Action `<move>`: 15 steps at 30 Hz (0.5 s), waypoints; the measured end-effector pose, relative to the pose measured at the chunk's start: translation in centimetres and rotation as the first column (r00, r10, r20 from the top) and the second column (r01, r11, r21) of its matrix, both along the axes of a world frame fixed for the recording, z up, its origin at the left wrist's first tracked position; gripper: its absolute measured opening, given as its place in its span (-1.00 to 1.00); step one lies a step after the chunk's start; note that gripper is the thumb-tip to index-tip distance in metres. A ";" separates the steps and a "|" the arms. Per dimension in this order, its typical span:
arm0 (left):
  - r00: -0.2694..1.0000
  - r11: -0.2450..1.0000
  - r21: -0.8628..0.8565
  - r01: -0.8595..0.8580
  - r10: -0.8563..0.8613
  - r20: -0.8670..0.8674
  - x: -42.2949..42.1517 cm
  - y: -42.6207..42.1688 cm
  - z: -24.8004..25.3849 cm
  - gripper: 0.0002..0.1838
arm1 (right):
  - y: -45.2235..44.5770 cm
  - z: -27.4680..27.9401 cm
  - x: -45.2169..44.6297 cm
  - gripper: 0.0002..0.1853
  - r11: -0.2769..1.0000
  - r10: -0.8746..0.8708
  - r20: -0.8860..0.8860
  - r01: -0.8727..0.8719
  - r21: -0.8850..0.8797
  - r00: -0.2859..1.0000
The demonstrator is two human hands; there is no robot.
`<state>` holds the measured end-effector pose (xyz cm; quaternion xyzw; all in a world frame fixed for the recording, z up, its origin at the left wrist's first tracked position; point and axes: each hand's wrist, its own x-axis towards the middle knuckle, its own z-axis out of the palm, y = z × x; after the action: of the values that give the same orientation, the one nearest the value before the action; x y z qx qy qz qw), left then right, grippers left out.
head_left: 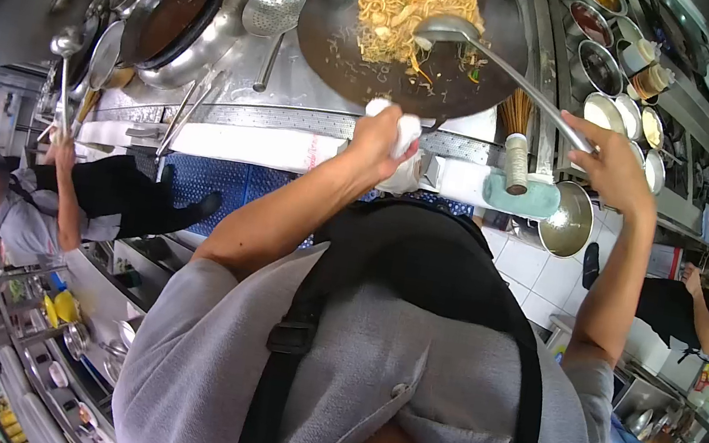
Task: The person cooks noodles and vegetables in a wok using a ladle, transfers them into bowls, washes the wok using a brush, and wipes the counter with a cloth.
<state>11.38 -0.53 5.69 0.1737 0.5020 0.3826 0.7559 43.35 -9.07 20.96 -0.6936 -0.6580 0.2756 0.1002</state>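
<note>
A dark wok (326,43) full of stir-fried noodles (415,1) sits on the stove in front of me. My left hand (380,138) is closed around a folded white cloth (406,134) at the wok's near rim; whether a wok handle lies under the cloth is hidden. In my right hand (613,161) is the long handle of a metal ladle (449,27). The ladle's bowl rests against the right side of the noodles, over the wok. Small vegetable bits and stray noodles lie on the bare metal near it.
Left of the wok lie a perforated skimmer (275,6) and a pan of brown liquid (175,21). Sauce containers (597,67) line the right. A bamboo brush (518,159) stands near a green cloth (521,196) and metal pot (568,219). Co-workers (54,204) stand on both sides.
</note>
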 end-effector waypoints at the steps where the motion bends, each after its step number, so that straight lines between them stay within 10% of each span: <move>1: 1.000 0.999 0.037 -0.022 0.021 0.009 0.3 0.4 0.7 -0.81 | 0.2 -0.4 1.1 -0.34 0.998 0.059 0.009 -0.059 0.014 0.998; 7: 0.987 0.984 0.082 -0.159 0.156 0.046 3.7 7.7 -5.2 -0.75 | 6.2 -8.8 0.8 -0.39 0.907 0.208 0.061 -0.216 0.362 0.976; 15: 0.992 0.993 0.017 -0.115 0.115 0.045 1.7 8.2 -2.9 -0.79 | 1.3 -15.7 -2.5 -0.54 0.930 -0.205 -0.490 0.324 0.171 0.847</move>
<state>13.11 7.64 2.81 0.1434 0.4909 0.4341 0.7416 40.83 -7.74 5.31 -0.6740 -0.5410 0.3325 0.3775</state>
